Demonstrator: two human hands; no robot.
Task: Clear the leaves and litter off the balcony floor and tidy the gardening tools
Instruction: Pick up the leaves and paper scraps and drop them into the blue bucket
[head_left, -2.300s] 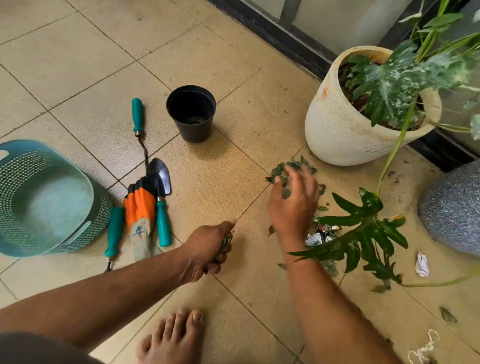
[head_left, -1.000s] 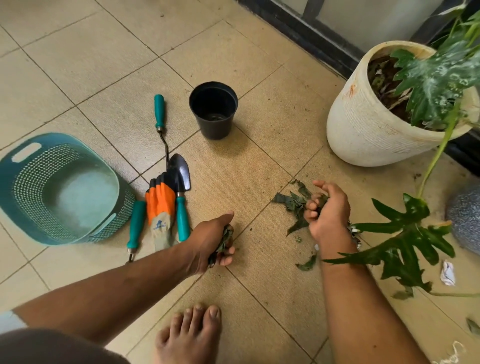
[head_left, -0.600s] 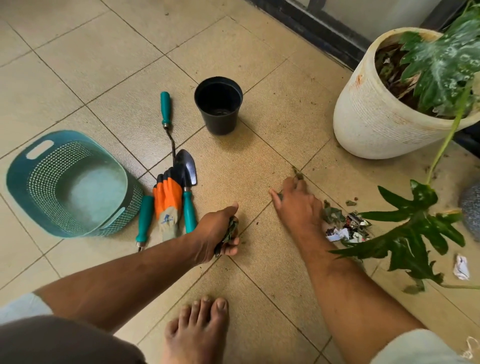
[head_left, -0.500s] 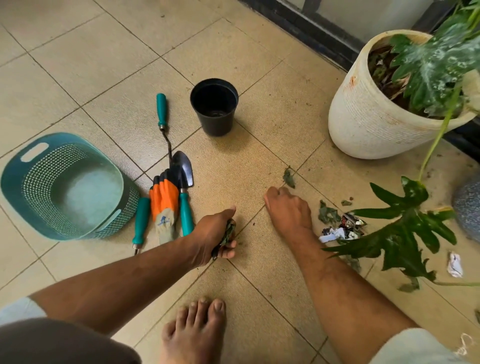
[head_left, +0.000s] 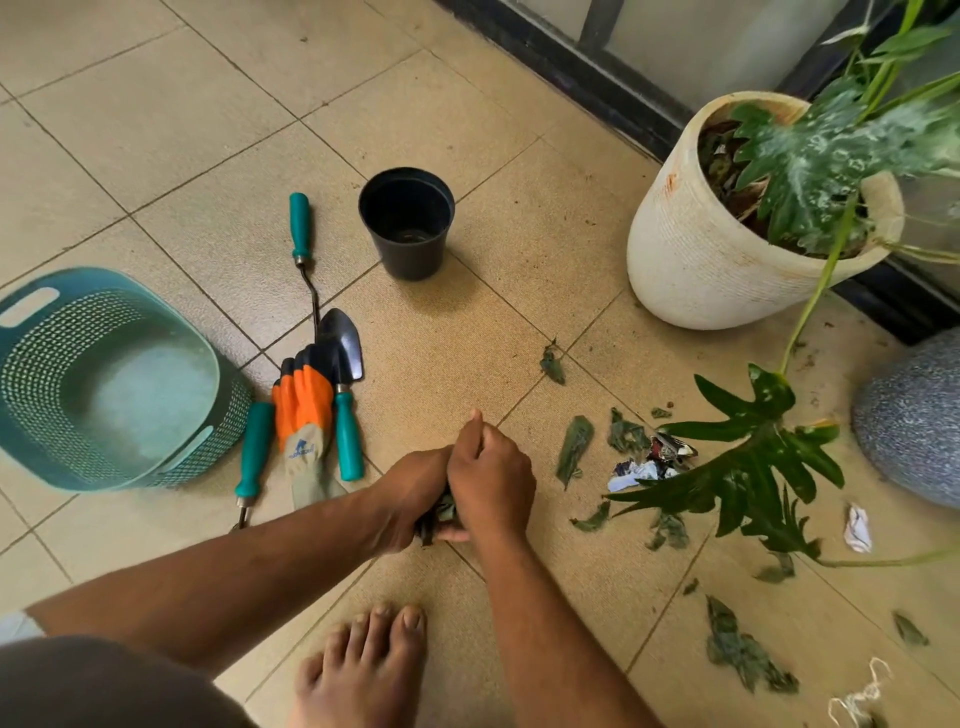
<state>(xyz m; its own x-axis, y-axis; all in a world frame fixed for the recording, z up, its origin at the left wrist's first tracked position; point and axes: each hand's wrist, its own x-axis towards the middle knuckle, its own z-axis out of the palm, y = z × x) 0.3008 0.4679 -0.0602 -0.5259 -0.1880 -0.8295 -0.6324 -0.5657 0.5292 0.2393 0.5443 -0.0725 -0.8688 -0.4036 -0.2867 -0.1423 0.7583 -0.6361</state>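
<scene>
So both hands are bunched together low over the tiled floor (head_left: 156, 104) — left hand (head_left: 410, 499) curled around a wad of dark green leaves (head_left: 441, 517), right hand (head_left: 491, 478) pressed up against it with fingers curled onto the same wad. Loose leaves (head_left: 574, 449) lie scattered to the right, with a little heap of torn paper litter (head_left: 649, 462) partly under a big drooping plant leaf (head_left: 748, 467) and a crumpled white scrap (head_left: 857, 527) further out. Off to the left the tools sit side by side — trowel (head_left: 343, 379), orange glove (head_left: 304, 415), two more teal-handled tools (head_left: 301, 228) (head_left: 254, 449) — just beside a teal basket (head_left: 31, 312). Black pot (head_left: 408, 223) stands upright behind them, white planter (head_left: 691, 244) by the railing, bare foot (head_left: 363, 660) at the bottom
</scene>
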